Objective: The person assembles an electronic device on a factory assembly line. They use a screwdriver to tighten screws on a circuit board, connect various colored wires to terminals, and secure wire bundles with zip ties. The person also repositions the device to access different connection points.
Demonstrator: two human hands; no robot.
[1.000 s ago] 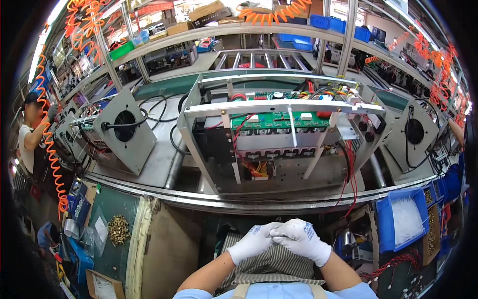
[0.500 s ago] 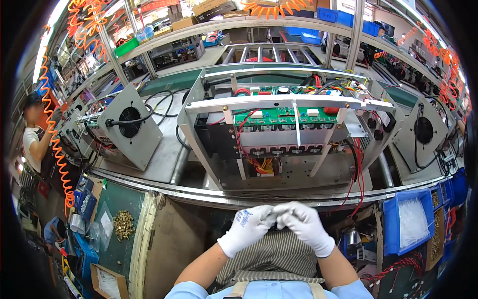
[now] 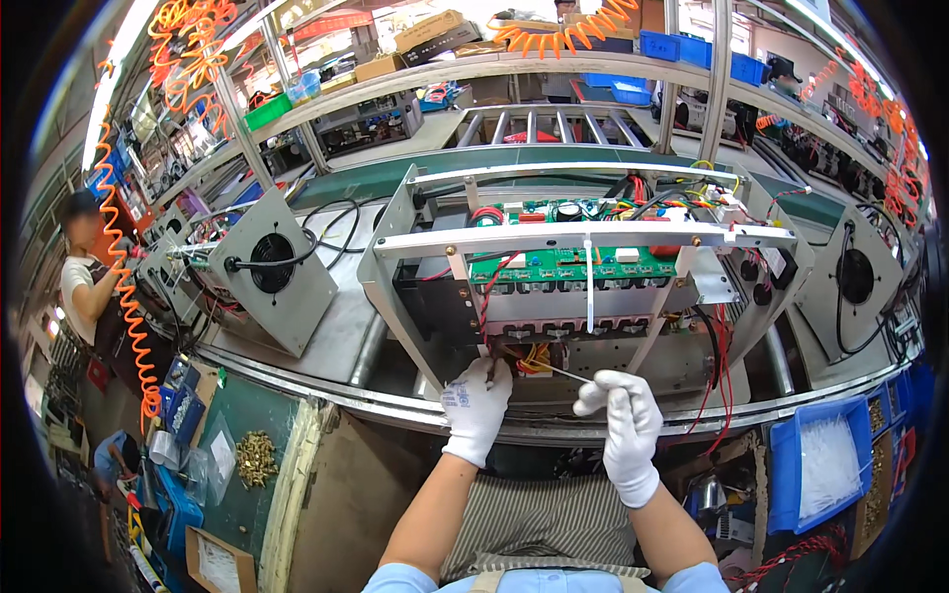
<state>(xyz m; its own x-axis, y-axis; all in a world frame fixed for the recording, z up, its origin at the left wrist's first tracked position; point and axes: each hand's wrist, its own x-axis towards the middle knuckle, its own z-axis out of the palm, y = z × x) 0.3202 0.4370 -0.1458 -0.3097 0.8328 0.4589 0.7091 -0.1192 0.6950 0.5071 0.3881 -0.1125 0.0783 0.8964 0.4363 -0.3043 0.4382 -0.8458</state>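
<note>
An open metal chassis (image 3: 425, 247) stands before me, with a green circuit board (image 3: 573, 265) and bundles of coloured wires inside. My left hand (image 3: 478, 403), in a white glove, reaches to its lower front edge. Its fingers are closed beside the yellow wires (image 3: 535, 358); what they grip is hidden. My right hand (image 3: 625, 425), also gloved, is closed on the end of a thin white cable tie (image 3: 565, 372) that runs toward those wires. Another white cable tie (image 3: 590, 287) hangs from the chassis's front rail.
Metal units with fans flank the chassis, one left (image 3: 272, 267) and one right (image 3: 855, 282). A blue bin (image 3: 786, 474) of white ties stands at right. Brass fittings (image 3: 257, 459) lie on the green bench at left. Another person (image 3: 89, 287) stands far left.
Both hands have moved forward from in front of my apron to the lower chassis and parted. The thin tie now shows stretched between the wires and my right hand.
</note>
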